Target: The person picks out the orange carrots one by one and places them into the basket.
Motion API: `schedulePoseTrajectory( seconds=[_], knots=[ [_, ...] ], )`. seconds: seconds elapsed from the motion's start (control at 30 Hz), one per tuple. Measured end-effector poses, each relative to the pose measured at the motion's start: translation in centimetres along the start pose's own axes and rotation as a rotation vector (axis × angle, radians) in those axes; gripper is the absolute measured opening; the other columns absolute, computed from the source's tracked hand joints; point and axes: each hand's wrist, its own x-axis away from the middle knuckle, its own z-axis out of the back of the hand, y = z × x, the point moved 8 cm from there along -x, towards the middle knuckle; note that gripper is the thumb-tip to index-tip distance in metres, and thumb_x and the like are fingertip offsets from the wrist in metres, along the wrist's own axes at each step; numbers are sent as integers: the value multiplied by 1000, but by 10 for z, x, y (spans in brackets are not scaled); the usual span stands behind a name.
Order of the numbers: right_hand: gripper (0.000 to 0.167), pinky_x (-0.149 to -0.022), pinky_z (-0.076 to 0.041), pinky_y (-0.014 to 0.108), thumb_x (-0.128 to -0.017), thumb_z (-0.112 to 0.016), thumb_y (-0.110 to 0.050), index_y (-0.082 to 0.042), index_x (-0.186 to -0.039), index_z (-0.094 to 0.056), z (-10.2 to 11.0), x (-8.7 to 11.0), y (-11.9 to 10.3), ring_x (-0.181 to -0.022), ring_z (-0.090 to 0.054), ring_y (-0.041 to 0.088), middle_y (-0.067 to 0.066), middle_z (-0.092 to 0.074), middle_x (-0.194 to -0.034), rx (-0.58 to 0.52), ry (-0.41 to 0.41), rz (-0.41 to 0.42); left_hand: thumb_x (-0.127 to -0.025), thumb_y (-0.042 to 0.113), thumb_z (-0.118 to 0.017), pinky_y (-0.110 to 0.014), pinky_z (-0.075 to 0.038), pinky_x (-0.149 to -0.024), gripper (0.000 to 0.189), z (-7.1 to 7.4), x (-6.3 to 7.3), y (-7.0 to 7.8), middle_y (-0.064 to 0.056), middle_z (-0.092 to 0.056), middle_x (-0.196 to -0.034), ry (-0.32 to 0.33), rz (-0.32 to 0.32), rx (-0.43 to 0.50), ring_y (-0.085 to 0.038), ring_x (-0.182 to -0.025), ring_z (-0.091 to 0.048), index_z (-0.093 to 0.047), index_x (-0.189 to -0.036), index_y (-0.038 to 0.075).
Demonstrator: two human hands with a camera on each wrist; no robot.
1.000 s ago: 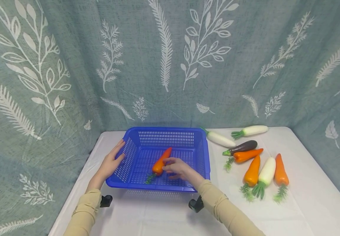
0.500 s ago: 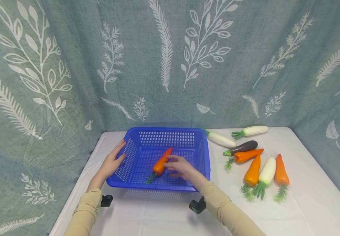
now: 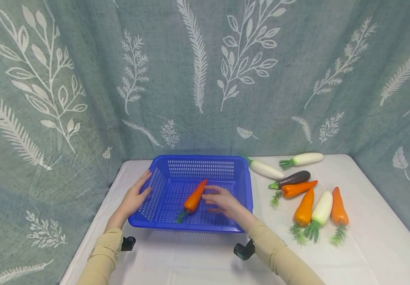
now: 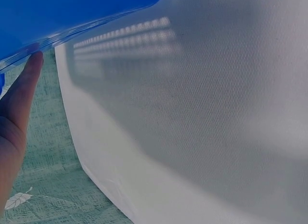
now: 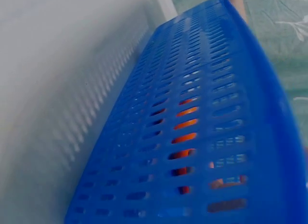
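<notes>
A blue plastic basket (image 3: 190, 227) with slotted walls stands on the white table. My left hand (image 3: 133, 199) rests against its left side, fingers extended along the rim; in the left wrist view one straight finger (image 4: 30, 77) touches the basket's edge. Inside the basket lies an orange carrot (image 3: 195, 199), its leafy end toward me. Just to its right, my right hand (image 3: 226, 202) hovers with loosely bent fingers and nothing between them. Through the slots of the basket wall (image 5: 192, 65), the right wrist view shows bits of orange; the right hand itself is mostly hidden there.
Right of the basket lie three more carrots (image 3: 304, 208), an eggplant (image 3: 295, 179) and three white radishes (image 3: 322, 208), one of them close to the basket's back right corner. A patterned green curtain (image 3: 205, 79) hangs behind and beside the table.
My right hand has drawn slightly to the right, away from the carrot, which stays in the basket. The left hand keeps its place at the rim.
</notes>
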Motion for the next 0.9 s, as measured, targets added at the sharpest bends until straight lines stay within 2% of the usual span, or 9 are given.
schedulePoseTrajectory(
  seconds=[0.4,0.73,0.9],
  knots=[
    [53,-103,-43,57,-92,-56,-8,1,-141,-39,5,13,-16,-126,-45,46,28,-45,-135,8,-27,63,-98,5,-43,-60,-19,-115,51,3,2,-3,-21,-19,-157,-2,6,-2,-44,-142,-18,-29,-146,-4],
    [48,-96,-51,51,-90,-62,-15,-6,-135,-49,29,30,-28,-118,-55,39,23,-55,-127,176,72,153,-97,5,-44,-59,-19,-115,51,1,1,-2,-22,-20,-156,7,-17,4,-45,-142,-19,-30,-145,-5],
    [50,-95,-51,51,-90,-62,-15,-5,-137,-47,40,38,-33,-117,-56,38,25,-54,-127,188,100,196,-97,4,-44,-59,-19,-115,51,1,1,-1,-24,-20,-155,11,-23,3,-45,-142,-19,-30,-145,-6]
  ],
)
